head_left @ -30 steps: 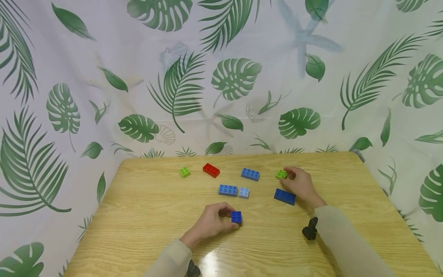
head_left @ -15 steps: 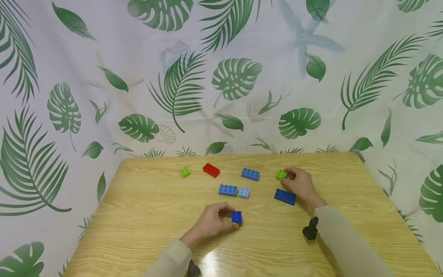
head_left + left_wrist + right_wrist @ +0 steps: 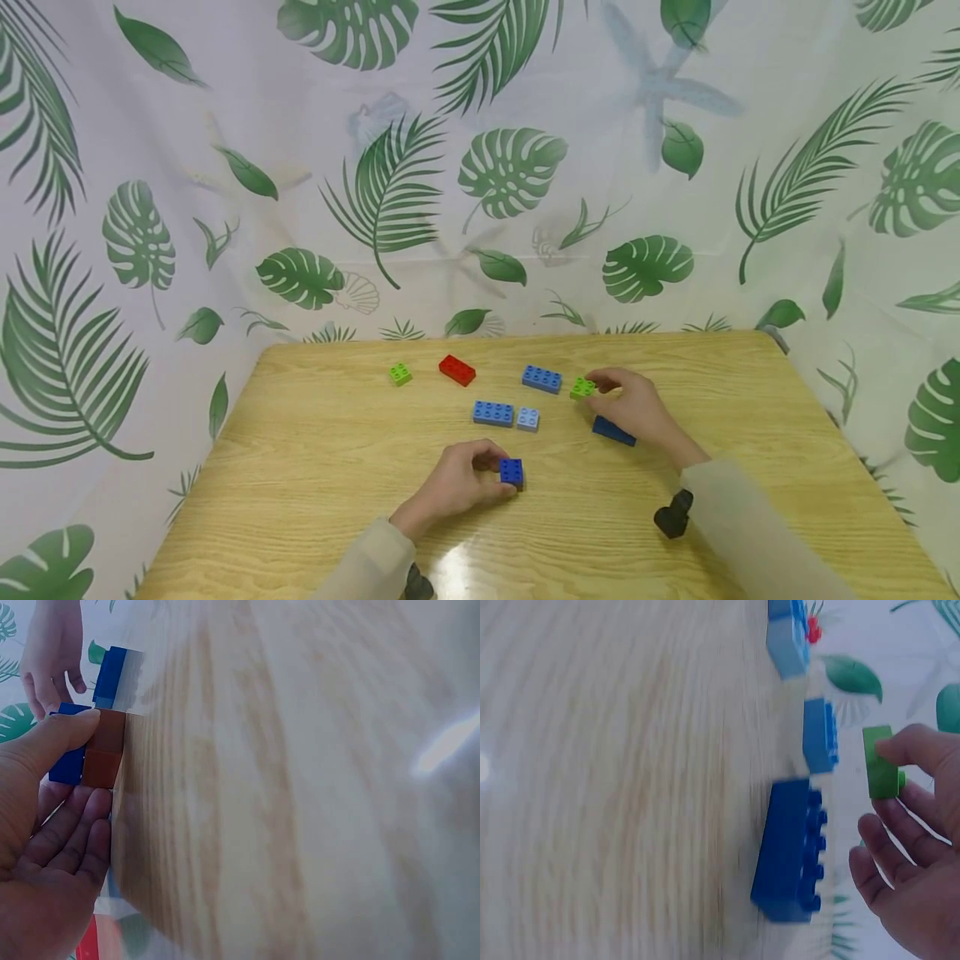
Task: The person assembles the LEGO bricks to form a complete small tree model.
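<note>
- Right thumb and fingertips pinch a lime-green 2x2 brick (image 3: 582, 388); in the right wrist view the remaining fingers of the right hand (image 3: 636, 408) are loosely bent beside it
- That brick is on the far right side, held above the table (image 3: 315, 492), studs up; it is square from above, so no side is longer
- Left thumb, on the near side, and fingers of the left hand (image 3: 459, 481) grip a two-brick stack, near the middle of the table
- The stack stands upright: blue brick (image 3: 512, 471) on top, studs up, long axis seemingly near to far; brown brick (image 3: 103, 748) underneath, best seen from the left wrist
- Just under and left of the right wrist, partly covered in the head view, sits a navy 2x4 brick (image 3: 612, 432), studs up, long axis from far left to near right
- Left of the held lime-green brick lies a medium-blue 2x4 brick (image 3: 542, 379), running left to right, right end slightly nearer
- Nearer and further left, a second medium-blue 2x4 brick (image 3: 492, 413) runs left to right, with a light-blue 2x2 brick (image 3: 527, 419) just off its right end
- Far left, a red 2x4 brick (image 3: 457, 370) slants from far left to near right, with another lime-green 2x2 brick (image 3: 401, 374) to its left
- Leaf-print cloth (image 3: 450, 200) hangs behind the table
</note>
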Tool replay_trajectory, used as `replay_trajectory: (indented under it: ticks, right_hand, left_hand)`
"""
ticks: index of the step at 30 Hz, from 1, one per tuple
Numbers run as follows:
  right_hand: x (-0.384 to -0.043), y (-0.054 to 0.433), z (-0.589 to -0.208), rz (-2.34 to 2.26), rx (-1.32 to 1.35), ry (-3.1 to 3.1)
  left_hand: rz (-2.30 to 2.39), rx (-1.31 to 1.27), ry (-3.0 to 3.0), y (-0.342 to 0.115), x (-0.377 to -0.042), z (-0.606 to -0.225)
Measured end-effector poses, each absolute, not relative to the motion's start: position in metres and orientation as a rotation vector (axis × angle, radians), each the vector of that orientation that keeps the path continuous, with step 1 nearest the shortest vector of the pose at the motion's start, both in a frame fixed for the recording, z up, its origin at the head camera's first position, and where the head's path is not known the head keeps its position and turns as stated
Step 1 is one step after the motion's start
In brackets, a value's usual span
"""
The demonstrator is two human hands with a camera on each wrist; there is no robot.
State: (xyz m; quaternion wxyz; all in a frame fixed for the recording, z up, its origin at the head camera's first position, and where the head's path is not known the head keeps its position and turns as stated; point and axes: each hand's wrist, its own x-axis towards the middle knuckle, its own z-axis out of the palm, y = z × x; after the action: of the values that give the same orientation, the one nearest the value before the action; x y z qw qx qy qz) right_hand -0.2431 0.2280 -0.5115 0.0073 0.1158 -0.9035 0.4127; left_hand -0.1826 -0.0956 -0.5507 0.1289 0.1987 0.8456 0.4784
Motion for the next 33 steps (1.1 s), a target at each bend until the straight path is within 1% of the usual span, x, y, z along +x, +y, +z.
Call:
replay_trajectory:
  ticks: [20, 33]
  right_hand:
    - [-0.202, 0.183, -0.513, 1.446, 0.643, -2.810]
    - [-0.186, 0.161, -0.514, 1.428, 0.805, -2.832]
  left_hand:
    - [1.416, 0.573, 2.443, -0.096, -0.185, -0.554]
    - [1.418, 0.581, 2.447, -0.096, -0.183, -0.553]
